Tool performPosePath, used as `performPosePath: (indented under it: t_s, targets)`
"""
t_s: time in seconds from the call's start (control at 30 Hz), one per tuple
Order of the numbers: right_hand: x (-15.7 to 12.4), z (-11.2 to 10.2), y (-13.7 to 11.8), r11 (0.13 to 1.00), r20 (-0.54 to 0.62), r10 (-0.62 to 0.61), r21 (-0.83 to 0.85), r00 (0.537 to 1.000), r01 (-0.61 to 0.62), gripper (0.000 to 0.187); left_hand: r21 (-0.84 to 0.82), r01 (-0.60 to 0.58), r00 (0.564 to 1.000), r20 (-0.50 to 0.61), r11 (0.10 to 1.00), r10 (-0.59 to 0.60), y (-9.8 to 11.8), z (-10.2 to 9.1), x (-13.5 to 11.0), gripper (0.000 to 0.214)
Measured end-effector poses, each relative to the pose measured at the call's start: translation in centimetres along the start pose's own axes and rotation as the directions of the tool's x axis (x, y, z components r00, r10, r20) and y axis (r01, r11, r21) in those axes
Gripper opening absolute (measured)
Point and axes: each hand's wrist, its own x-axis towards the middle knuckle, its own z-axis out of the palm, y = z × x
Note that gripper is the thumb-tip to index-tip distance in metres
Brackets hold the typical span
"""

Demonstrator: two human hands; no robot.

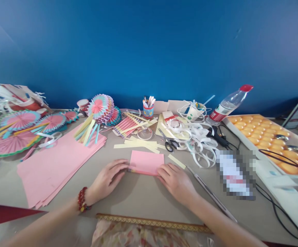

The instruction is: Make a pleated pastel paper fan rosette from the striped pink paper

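Note:
A small sheet of pink paper (147,161) lies on the table in front of me, with a narrow folded strip and a dark striped edge along its near side. My left hand (110,178), with a red bead bracelet (82,199) at the wrist, pinches its near left corner. At the opposite corner, the fingers of my right hand (176,181) are closed on the same paper; the fingertips partly cover it. Just beyond lie pale yellow paper strips (135,144). A metal paper knife or similar slim rod (210,193) lies right of my right hand.
Left stand pink sheets (58,164) and pleated paper fans (22,120). Behind are a pen cup (148,111), scissors (169,144) and curled white strips (205,151). At right are a bottle (227,106), a phone-like blurred object (235,176), a black cable (274,206) and an orange-domed tray (257,128).

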Motion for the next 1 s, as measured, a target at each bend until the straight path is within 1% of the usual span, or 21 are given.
performPosePath:
  t_s: [0.07,0.1,0.13,0.17,0.2,0.23,0.3,0.33,0.37,0.4,0.5,0.57,0.63,0.73,0.8,0.83,0.87,0.9,0.93,0.97,1.0]
  targets:
    - [0.1,-0.3,0.1,0.997,-0.037,0.010,0.081,0.999,-0.007,0.010,-0.119,0.092,0.984,-0.138,0.989,-0.109,0.6,0.0,-0.3,0.021]
    - [0.0,-0.6,0.2,0.990,-0.066,0.024,0.142,0.998,-0.014,0.010,-0.185,0.118,0.973,-0.175,0.976,-0.151,0.9,-0.1,-0.5,0.018]
    - [0.0,-0.9,0.2,0.978,-0.101,0.050,0.209,0.994,-0.028,0.010,-0.253,0.133,0.968,-0.175,0.958,-0.181,1.4,-0.1,-0.6,0.018]
    - [-0.1,-1.2,0.2,0.960,-0.133,0.086,0.277,0.987,-0.046,0.010,-0.321,0.143,0.971,-0.138,0.936,-0.195,1.8,-0.1,-0.7,0.022]
    - [-0.2,-1.4,0.0,0.938,-0.160,0.127,0.342,0.979,-0.066,0.010,-0.381,0.155,0.978,-0.068,0.911,-0.195,2.4,-0.1,-0.7,0.026]
    - [-0.3,-1.7,-0.3,0.913,-0.178,0.168,0.399,0.970,-0.084,0.009,-0.429,0.162,0.985,0.013,0.889,-0.173,2.9,0.0,-0.5,0.028]
    - [-0.3,-1.9,-1.1,0.867,-0.183,0.218,0.487,0.959,-0.104,0.008,-0.489,0.131,0.990,0.109,0.862,-0.089,4.0,0.5,0.0,0.030]
    - [-0.3,-1.9,-1.6,0.855,-0.179,0.220,0.509,0.959,-0.101,0.008,-0.501,0.094,0.993,0.107,0.860,-0.046,4.6,0.8,0.5,0.042]
    - [-0.3,-1.8,-2.1,0.851,-0.177,0.208,0.517,0.962,-0.090,0.007,-0.509,0.040,0.997,0.073,0.860,-0.003,5.0,1.2,1.0,0.050]
    - [-0.2,-1.7,-2.6,0.856,-0.177,0.192,0.510,0.965,-0.077,0.007,-0.500,0.036,0.996,0.086,0.865,0.009,5.5,1.5,1.6,0.052]
    - [0.3,-1.4,-3.7,0.903,-0.181,0.135,0.427,0.974,-0.046,0.008,-0.478,0.057,0.998,0.054,0.876,-0.035,6.6,2.3,3.5,0.037]
    - [0.6,-1.3,-4.1,0.939,-0.191,0.115,0.342,0.975,-0.043,0.008,-0.429,0.086,0.996,0.045,0.899,-0.074,7.1,2.6,4.4,0.030]
    - [1.0,-1.3,-4.3,0.964,-0.204,0.110,0.260,0.973,-0.054,0.010,-0.331,0.084,0.996,0.028,0.940,-0.079,7.3,2.8,4.9,0.026]
    - [0.9,-1.4,-4.3,0.977,-0.188,0.097,0.206,0.977,-0.057,0.012,-0.169,0.006,1.000,-0.012,0.986,-0.008,7.0,2.7,5.1,0.022]
    - [0.5,-1.6,-4.1,0.979,-0.193,0.058,0.201,0.980,-0.018,0.013,-0.058,-0.064,0.998,-0.031,0.996,0.062,6.4,2.4,5.2,0.024]
    - [0.3,-1.9,-4.0,0.981,-0.222,0.027,0.191,0.975,0.016,0.012,0.012,-0.093,0.995,-0.034,0.996,0.093,6.1,2.2,5.2,0.024]
    - [0.0,-2.2,-3.8,0.984,-0.277,-0.010,0.166,0.961,0.058,0.010,0.092,-0.117,0.992,-0.033,0.989,0.121,5.8,2.0,5.3,0.023]
    - [-0.3,-2.6,-3.7,0.987,-0.346,-0.052,0.122,0.937,0.100,0.008,0.178,-0.136,0.989,-0.024,0.975,0.143,5.5,1.7,5.4,0.021]
    - [-0.5,-3.1,-3.5,0.989,-0.419,-0.100,0.055,0.903,0.135,0.011,0.261,-0.155,0.987,-0.009,0.953,0.163,5.3,1.5,5.6,0.022]
    - [-0.6,-3.7,-3.3,0.987,-0.483,-0.155,-0.028,0.862,0.161,0.019,0.337,-0.176,0.983,0.010,0.925,0.183,5.1,1.3,5.7,0.025]
    - [-0.6,-4.2,-3.2,0.979,-0.508,-0.204,-0.114,0.837,0.169,0.030,0.401,-0.198,0.979,0.032,0.895,0.202,5.0,1.1,5.8,0.028]
